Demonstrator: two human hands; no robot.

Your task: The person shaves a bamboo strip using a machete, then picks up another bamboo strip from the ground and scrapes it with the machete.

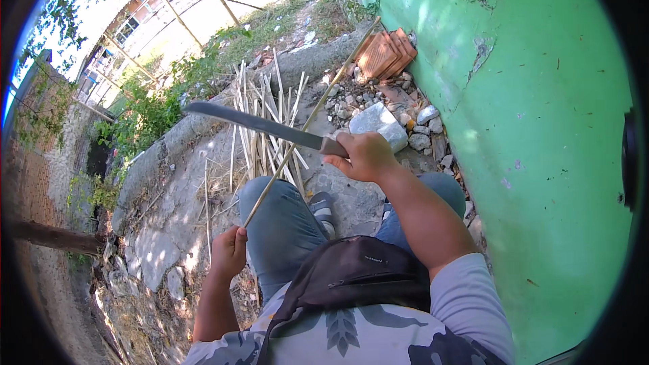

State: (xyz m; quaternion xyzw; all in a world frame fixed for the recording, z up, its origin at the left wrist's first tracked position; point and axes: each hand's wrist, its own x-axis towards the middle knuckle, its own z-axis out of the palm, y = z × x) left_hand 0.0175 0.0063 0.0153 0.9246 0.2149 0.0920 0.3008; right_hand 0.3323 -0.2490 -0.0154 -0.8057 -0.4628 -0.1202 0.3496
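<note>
My left hand (230, 251), low beside my left knee, is closed round the near end of a long, thin bamboo strip (323, 99). The strip slants up and away to the right, its far tip near the stacked tiles. In my right hand (365, 155) is the brown handle of a machete (253, 122). Its long dark blade points left and crosses the strip near the handle; whether the edge touches the strip, I cannot tell. Beyond my knees, a loose heap of pale split bamboo strips (260, 135) lies on the ground.
A green wall (534, 128) rises close on my right. Along its foot lie orange roof tiles (387, 54), a pale stone block (378, 125) and rubble. Bushes (145, 118) and a low concrete edge (145, 169) run along the left. A dark beam (57, 236) juts in at far left.
</note>
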